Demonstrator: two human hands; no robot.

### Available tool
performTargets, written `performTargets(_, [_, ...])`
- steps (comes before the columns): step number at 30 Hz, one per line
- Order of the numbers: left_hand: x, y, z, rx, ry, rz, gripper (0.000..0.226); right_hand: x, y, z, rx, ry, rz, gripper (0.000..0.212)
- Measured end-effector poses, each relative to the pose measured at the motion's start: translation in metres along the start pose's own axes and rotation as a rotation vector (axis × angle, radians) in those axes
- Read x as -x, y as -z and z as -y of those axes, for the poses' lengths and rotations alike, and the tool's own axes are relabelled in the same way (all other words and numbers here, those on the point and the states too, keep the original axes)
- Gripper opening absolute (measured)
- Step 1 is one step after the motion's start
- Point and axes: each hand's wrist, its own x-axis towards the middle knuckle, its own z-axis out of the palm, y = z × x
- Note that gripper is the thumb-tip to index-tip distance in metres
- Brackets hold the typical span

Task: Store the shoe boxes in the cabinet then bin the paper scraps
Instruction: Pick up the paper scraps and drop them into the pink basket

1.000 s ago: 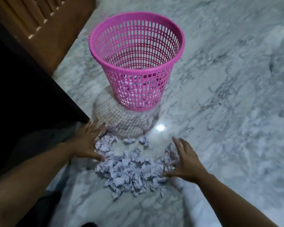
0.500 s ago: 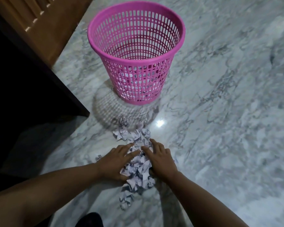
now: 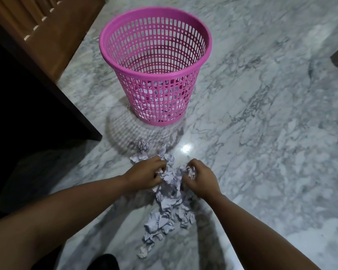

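Both hands clenched paper scraps just below the pink bin: left hand, right hand, side by side.

No legible txt, labels or nos. anywhere.

Pretty dim shot overall, with one light somewhere overhead. You can see it as a small white glare spot on the polished grey-veined marble floor, just past my hands. The pink plastic lattice waste basket throws a soft meshy shadow toward me, and my forearms cast wide blurry shadows too. The left side under the dark wooden furniture edge is basically pure black, no detail. The basket rim looks a bit smeared, and the wide lens bends everything near the edges.
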Motion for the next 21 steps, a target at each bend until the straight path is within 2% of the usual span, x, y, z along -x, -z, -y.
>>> performTargets(4, [-0.011,0.013,-0.007,0.114,-0.014,-0.124,0.012,-0.012,0.017,0.02,-0.233,-0.097,-0.148,0.021])
performTargets(11, [-0.025,0.061,-0.019,0.26,0.003,-0.404,0.015,-0.03,0.049,0.07,-0.676,-0.128,-0.305,0.012])
performTargets(16, [-0.029,0.104,-0.05,0.383,-0.059,-0.451,0.015,-0.054,0.085,0.106,-0.72,0.11,-0.488,0.008])
performTargets(21, [-0.035,0.159,-0.091,0.521,-0.124,-0.581,0.018,-0.072,0.132,0.152,-0.804,0.302,-0.623,0.004])
